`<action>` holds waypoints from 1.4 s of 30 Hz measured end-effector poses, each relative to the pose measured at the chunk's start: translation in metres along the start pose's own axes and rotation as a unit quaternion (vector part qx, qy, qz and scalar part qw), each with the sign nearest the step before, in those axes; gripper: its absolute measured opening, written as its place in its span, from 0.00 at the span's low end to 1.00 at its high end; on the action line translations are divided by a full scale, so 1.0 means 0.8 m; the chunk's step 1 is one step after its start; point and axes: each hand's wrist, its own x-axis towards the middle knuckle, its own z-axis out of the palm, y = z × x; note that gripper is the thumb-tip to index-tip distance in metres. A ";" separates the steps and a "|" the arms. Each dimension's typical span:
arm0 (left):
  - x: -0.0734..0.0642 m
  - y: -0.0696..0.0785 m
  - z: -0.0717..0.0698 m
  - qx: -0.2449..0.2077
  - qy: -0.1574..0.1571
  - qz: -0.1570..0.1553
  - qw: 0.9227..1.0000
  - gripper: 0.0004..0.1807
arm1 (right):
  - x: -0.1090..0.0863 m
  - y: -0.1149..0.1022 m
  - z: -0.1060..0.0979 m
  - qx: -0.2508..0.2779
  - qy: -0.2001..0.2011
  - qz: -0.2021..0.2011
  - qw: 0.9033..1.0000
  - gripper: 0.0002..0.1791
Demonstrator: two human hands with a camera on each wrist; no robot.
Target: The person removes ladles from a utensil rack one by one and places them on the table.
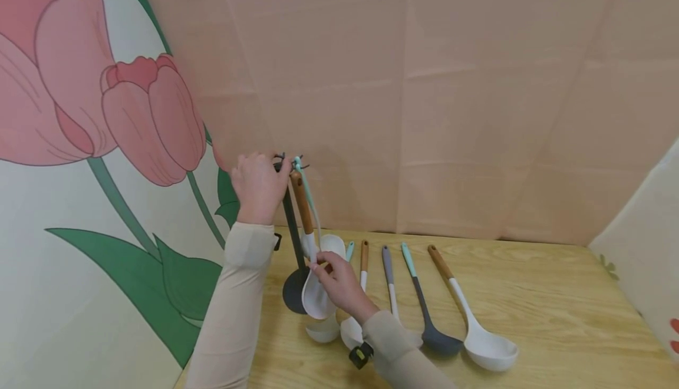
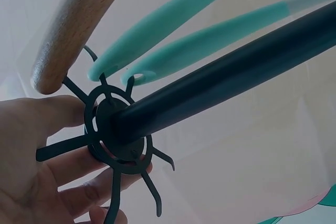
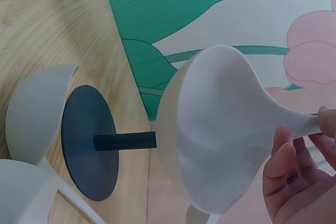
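A dark utensil stand (image 1: 290, 218) with a hooked ring on top and a round base (image 3: 89, 145) stands at the table's left. My left hand (image 1: 257, 185) holds its top, thumb and fingers around the hook ring (image 2: 100, 153). With my right hand (image 1: 342, 283) I pinch the narrow neck of a white ladle (image 3: 220, 129), its bowl hanging downward beside the pole. The ladle's wooden handle (image 2: 79, 30) reaches up to a hook at the ring. Two turquoise handles (image 2: 173, 19) hang on neighbouring hooks. Other hooks, nearer the left wrist camera, carry nothing.
Several utensils lie in a row right of the stand: a grey-handled one (image 1: 389, 265), a dark ladle (image 1: 437, 342) with a turquoise handle, a white ladle (image 1: 490, 348) with a wooden handle. A tulip-painted wall (image 1: 138, 200) rises at left, a tan backdrop (image 1: 451, 112) behind.
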 end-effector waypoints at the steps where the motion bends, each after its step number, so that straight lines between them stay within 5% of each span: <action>1: 0.000 0.000 0.000 -0.001 0.002 0.000 1.000 0.27 | 0.000 0.000 0.000 -0.003 0.001 -0.004 1.000 0.14; 29: -0.002 -0.002 0.001 -0.017 0.012 0.004 1.000 0.26 | -0.013 -0.005 -0.005 0.001 0.035 -0.039 0.999 0.10; 42: -0.002 0.000 0.000 -0.028 0.011 0.001 1.000 0.25 | -0.017 -0.004 -0.015 0.009 0.041 -0.017 0.999 0.09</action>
